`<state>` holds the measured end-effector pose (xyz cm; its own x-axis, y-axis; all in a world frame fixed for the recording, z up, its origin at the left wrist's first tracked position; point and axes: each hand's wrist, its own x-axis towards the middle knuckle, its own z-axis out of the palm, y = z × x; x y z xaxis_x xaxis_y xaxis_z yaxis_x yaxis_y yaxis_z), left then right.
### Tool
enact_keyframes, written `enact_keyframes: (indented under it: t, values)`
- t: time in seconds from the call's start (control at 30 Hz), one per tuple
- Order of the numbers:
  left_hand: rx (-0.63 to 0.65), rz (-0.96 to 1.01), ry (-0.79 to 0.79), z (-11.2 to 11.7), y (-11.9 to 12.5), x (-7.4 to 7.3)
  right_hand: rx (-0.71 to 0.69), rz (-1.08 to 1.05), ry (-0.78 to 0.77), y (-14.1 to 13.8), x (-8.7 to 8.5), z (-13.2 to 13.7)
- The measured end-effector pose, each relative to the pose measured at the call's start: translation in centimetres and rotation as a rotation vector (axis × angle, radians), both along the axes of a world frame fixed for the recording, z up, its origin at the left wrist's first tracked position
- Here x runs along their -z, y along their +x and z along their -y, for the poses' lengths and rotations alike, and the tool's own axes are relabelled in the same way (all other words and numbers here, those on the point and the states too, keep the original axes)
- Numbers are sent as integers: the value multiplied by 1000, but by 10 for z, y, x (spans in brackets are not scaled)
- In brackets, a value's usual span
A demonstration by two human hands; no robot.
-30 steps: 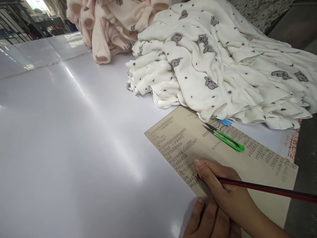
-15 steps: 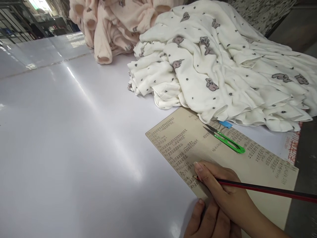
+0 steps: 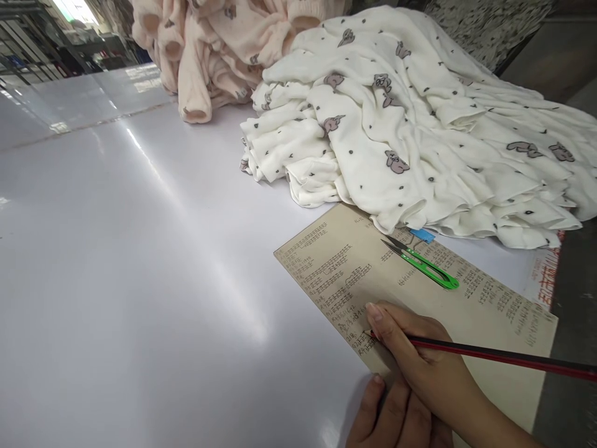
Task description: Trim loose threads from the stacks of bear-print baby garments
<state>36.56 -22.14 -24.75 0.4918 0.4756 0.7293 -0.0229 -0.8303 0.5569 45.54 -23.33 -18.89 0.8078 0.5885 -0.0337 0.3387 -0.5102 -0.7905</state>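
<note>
Two hands work at the near edge, right of centre.

Right hand [image 3: 422, 358]: you pinch a red-and-black pencil [image 3: 504, 357] between thumb and forefinger, with the other fingers curled under. The tip is down on the near-left part of the tally sheet [image 3: 485, 317], among the handwritten rows. The shaft runs low over the paper and out past the right edge of the view.

Left hand [image 3: 396, 417]: it lies just nearer than the right, partly under its wrist. The fingers are flat and pressed together, holding nothing. The fingertips sit at the sheet's near-left corner. Whether they rest on paper or table cannot be told.

Tally sheet: brown, long, lying flat and skewed on the table [image 3: 140, 261], its left corner pointing far-left. Blocks of small dark writing cover the left end and the far edge. The near-right part is bare.

Thread snips [image 3: 426, 266]: green handle, dark blades closed and pointing far-left. They lie on the sheet's far half, well apart from your hands. A blue tag [image 3: 423, 234] shows just beyond them, at the hem of the cloth.

White garments [image 3: 420, 124]: a rumpled heap printed with grey elephants and small dots, far right, its near hem overlapping the sheet's far edge.

Pink garments [image 3: 219, 43]: a second heap, far, left of the white one and touching it.
</note>
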Motion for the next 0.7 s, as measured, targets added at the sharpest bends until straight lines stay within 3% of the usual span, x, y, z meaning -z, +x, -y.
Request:
enact_keyframes:
  t: [0.2, 0.3, 0.43, 0.57, 0.7]
  values:
    - [65, -39, 94, -4, -6, 2, 171, -29, 103, 1, -3, 1]
    - [131, -98, 191, -8, -11, 4, 208, 45, 176, 5, -7, -2]
    - [162, -73, 201, -14, -11, 2, 264, 189, 234, 11, -9, -2]
    - [214, -92, 223, -21, -13, 1, 314, 291, 94, 14, -5, 4]
    - [374, -272, 270, -30, -21, 0, 235, 422, -162, 19, -2, 9]
